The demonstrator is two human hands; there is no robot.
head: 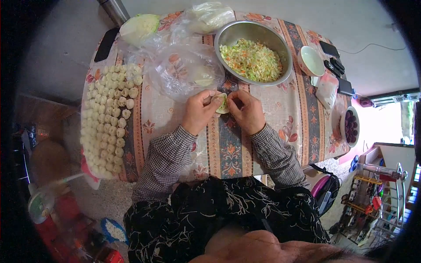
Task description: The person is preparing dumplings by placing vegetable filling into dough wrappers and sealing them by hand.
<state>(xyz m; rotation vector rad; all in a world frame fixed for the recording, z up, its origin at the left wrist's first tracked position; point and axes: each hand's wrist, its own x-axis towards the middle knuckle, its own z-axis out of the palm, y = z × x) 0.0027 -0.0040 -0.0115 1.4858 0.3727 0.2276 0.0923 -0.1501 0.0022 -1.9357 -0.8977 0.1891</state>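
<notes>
A thin round dough wrapper (pixel 224 109) with green chopped filling on it is held up over the table. My left hand (pixel 201 110) holds its left side between thumb and fingers. At its right edge, the thumb and fingertips of my right hand (pixel 248 111) pinch the dough. Just beyond my hands stands a steel bowl (pixel 253 80) of chopped vegetable filling (pixel 251 59), with pale, green and orange bits. A clear plastic bag (pixel 171 69) lies past my left hand, with a pale lump of dough (pixel 204 78) in it.
Rows of round pleated dumplings (pixel 107 121) cover the table's left end. Behind are a cabbage (pixel 139 28) and a stuffed plastic bag (pixel 210 16). To the right are an empty bowl (pixel 310 60), a plastic packet (pixel 327 90) and a bowl of dark purple fruit (pixel 351 126).
</notes>
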